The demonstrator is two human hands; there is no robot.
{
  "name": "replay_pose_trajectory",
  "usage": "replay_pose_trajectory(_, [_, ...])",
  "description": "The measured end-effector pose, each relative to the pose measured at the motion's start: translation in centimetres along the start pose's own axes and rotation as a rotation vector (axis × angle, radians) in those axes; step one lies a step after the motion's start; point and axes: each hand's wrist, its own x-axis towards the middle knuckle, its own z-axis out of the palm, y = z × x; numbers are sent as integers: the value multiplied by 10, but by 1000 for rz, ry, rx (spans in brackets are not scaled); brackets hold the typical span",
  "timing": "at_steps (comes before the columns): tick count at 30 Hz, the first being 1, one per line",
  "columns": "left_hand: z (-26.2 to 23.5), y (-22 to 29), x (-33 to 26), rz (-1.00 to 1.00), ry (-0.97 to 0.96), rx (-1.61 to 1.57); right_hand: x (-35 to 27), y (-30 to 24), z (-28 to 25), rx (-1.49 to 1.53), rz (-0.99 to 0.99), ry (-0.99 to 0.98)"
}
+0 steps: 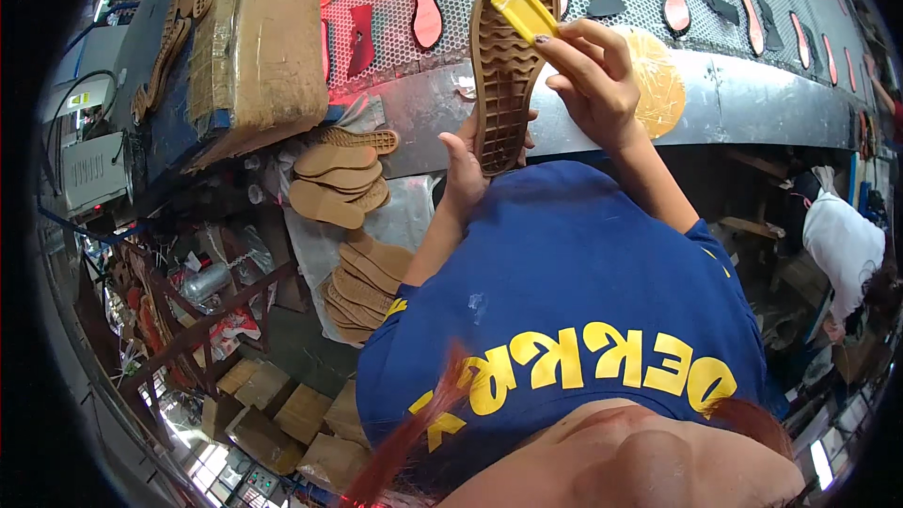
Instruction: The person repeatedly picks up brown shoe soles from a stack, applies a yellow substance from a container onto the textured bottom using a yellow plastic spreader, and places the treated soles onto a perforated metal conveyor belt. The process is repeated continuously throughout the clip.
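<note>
Now I see the left hand [463, 165] closed around the tan sole [506, 66], tread facing me. The right hand [593, 85] pinches a yellow scraper [524, 5] against its toe, so the upright sole gives support.

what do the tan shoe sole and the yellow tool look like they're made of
The tan shoe sole held by the left hand looks like moulded rubber: matte, with a wavy ridged tread and raised rim. The yellow tool in the right hand looks like hard plastic: smooth, slightly glossy, evenly coloured, with crisp flat edges. Neither can be confirmed by sight.
</note>
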Motion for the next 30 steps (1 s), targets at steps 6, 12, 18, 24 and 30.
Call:
replay_pose_trajectory(6, [-5,7,0,0,11,-42,-7,-3,-8,77,35,-188])
replay_pose_trajectory(12, [-5,19,4,-2,23,-84,-9,-9,-16,143,35,-337])
replay_pose_trajectory(18, [-6,21,14,-12,54,-251,-18,-20,-18,213,60,-405])
replay_pose_trajectory(24, [-2,28,27,-93,186,-274,-29,-29,-16,270,100,-455])
replay_pose_trajectory(30, [-3,28,36,-143,197,-300,-32,-30,-20,349,114,-502])
